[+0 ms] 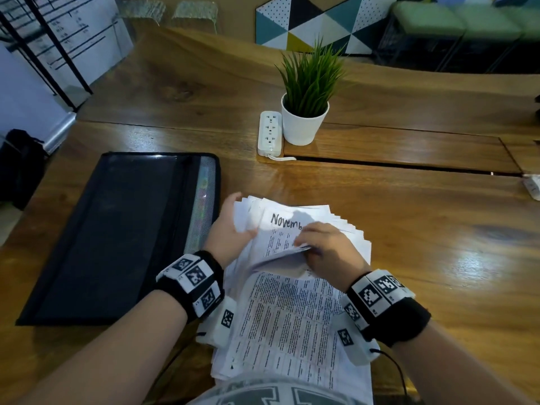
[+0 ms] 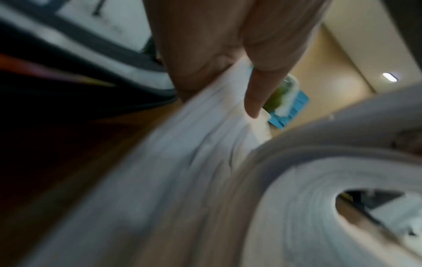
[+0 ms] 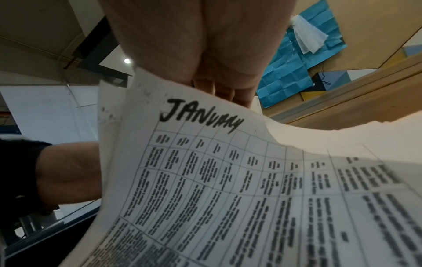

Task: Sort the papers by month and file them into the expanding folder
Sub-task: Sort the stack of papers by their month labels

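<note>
Papers (image 1: pixel 295 314) stacked on table (image 1: pixel 438 258) right in front of person, long axis running away from body. Left hand (image 1: pixel 230 232) grips fanned far-left edges; right hand (image 1: pixel 327 252) pinches curled-up top sheets, "January" sheet (image 3: pixel 205 180) beneath, "Novemb…" sheet (image 1: pixel 287 222) exposed. Expanding folder (image 1: pixel 122 235) lies flat just left of stack, looks closed, parallel; left hand nearer.

The right hand (image 1: pixel 327 252) covers the end of the word "Novemb…" on the top paper (image 1: pixel 292 226); the left wrist view is blurred, perhaps from motion.
</note>
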`<state>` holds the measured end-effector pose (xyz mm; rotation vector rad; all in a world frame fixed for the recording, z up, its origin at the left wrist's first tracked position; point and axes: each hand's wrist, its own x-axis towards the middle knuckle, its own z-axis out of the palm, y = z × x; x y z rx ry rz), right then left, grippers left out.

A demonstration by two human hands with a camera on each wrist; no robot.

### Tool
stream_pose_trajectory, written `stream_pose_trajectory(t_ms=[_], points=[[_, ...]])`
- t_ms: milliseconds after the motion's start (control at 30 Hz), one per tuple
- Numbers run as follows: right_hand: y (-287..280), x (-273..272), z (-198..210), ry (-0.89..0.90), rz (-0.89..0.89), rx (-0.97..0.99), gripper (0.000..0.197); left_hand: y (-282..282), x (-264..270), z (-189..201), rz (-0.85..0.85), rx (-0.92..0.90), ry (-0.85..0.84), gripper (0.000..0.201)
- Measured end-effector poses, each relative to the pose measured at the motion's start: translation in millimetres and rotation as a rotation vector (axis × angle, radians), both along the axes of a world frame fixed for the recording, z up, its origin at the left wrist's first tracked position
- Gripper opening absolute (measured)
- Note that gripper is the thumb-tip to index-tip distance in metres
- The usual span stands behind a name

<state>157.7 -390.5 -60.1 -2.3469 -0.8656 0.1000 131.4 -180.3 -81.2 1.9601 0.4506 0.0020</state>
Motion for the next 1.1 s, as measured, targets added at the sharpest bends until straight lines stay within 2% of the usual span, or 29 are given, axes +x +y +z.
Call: stream_pose_trajectory(t_ms=[33, 67, 133, 200, 267, 367, 433, 500, 567, 700, 800, 833, 967, 1000, 1100], points=[[-1.4, -0.6, -3.0, -0.049, 0.025, -0.006, 0.028, -0.4, -0.1, -0.5, 0.016, 0.122, -0.001, 0.080], [-2.4, -1.7, -4.3, -0.066, 0.037, -0.017, 0.026, 0.1, -0.3, -1.1, 0.045, 0.223, -0.016, 0.081], [-4.3, -3.9, -4.8, -0.059, 0.040, -0.030, 0.025, -0.8, 0.3, -2.2, 0.059, 0.322, -0.052, 0.056], [-5.1, -4.7, -2.2, -0.054, 0.029, -0.023, 0.025, -4.3, 1.7, -2.9, -0.047, 0.345, 0.018, 0.027], [-4.8, -5.3, -1.0, -0.062, 0.032, -0.009, 0.026, -10.9, 2.2, -5.6, -0.185, 0.343, 0.160, 0.024], [-5.3, -5.7, -5.3, -0.048, 0.016, 0.022, 0.027, -21.0, 3.5, -5.1, -0.202, 0.269, 0.238, 0.012], [-6.4, -5.8, -7.9, 0.023, -0.034, 0.046, 0.028, -24.7, 4.1, -3.1, -0.157, 0.197, 0.190, 0.012], [-7.6, -5.6, -8.2, 0.054, -0.076, 0.044, 0.028, -25.2, 2.4, 1.1, -0.105, 0.044, 0.112, 0.013], [-8.4, -4.5, -6.0, 0.035, -0.098, 0.035, 0.026, -23.7, -2.1, 6.0, -0.084, -0.105, 0.065, 0.017], [-8.7, -0.4, -7.1, -0.079, -0.066, 0.017, 0.026, -18.6, -7.0, 9.2, -0.090, -0.193, 0.031, 0.027], [-7.9, -0.3, -9.6, -0.085, -0.065, 0.039, 0.025, -19.7, -8.7, 16.4, -0.091, -0.316, 0.078, 0.016], [-8.1, -0.3, -8.8, -0.071, -0.064, 0.053, 0.025, -20.0, -9.4, 17.6, -0.080, -0.356, 0.097, 0.020], [-10.6, -3.2, -2.9, -0.040, 0.005, 0.083, 0.027, -12.9, -8.2, 8.8, 0.003, -0.377, 0.095, 0.056], [-11.4, -4.7, -1.8, -0.029, 0.024, 0.089, 0.027, -11.7, -7.8, 10.2, 0.023, -0.392, 0.105, 0.059], [-13.3, -8.0, 0.4, 0.011, 0.048, 0.083, 0.029, -10.0, -6.3, 13.4, 0.081, -0.410, 0.133, 0.030]])
